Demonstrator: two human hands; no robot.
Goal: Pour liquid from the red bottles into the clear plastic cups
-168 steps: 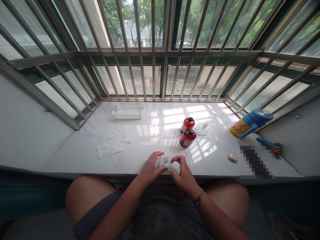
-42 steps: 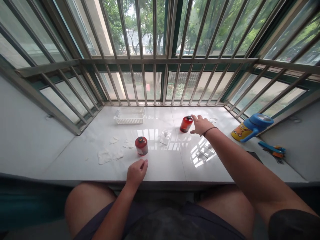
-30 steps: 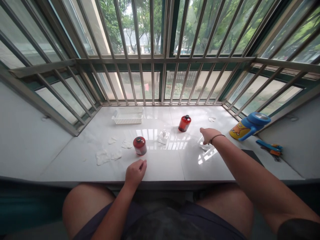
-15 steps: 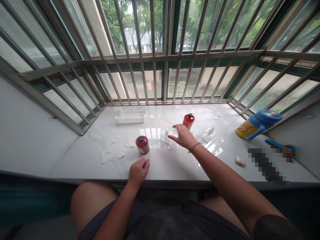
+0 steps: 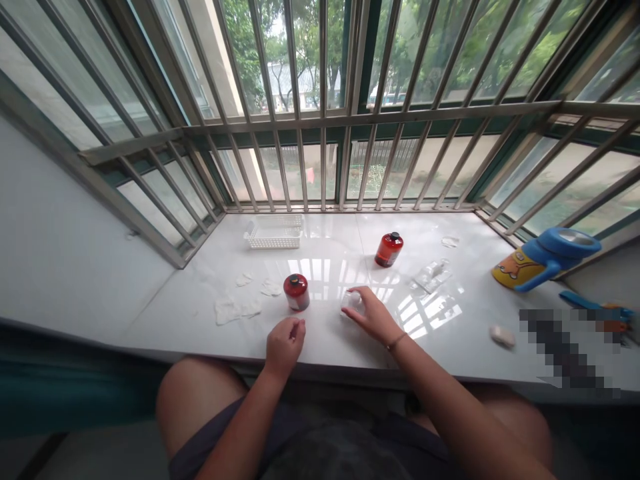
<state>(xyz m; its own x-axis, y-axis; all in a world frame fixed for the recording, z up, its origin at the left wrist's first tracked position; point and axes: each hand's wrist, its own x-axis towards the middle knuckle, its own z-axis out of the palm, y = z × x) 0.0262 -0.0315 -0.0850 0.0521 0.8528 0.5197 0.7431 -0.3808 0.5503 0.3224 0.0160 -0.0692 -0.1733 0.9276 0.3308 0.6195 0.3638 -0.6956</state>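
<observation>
A dark-red bottle (image 5: 297, 295) with a black cap stands upright just beyond my left hand (image 5: 285, 343). That hand is closed at the counter's front edge, and whatever its fingers hold is hidden. My right hand (image 5: 371, 312) curves its thumb and fingers around a small clear plastic piece (image 5: 353, 302) on the counter, whose exact kind I cannot make out. Farther back and to the right stands a second red bottle (image 5: 389, 251), also black-capped, touched by neither hand. Clear plastic items (image 5: 433, 275) lie to the right of my right hand.
A white perforated basket (image 5: 275, 233) sits at the back left. Crumpled white tissues (image 5: 237, 311) lie on the left. On the right are a blue and yellow cup (image 5: 543, 259), a small beige block (image 5: 502, 337), a blue-orange tool (image 5: 600, 307) and a blurred-out dark object. Window bars close the back.
My right hand has come back from beside the far red bottle and closed around the clear plastic piece, drawing it nearer. My left hand stays closed. The view has shifted slightly.
</observation>
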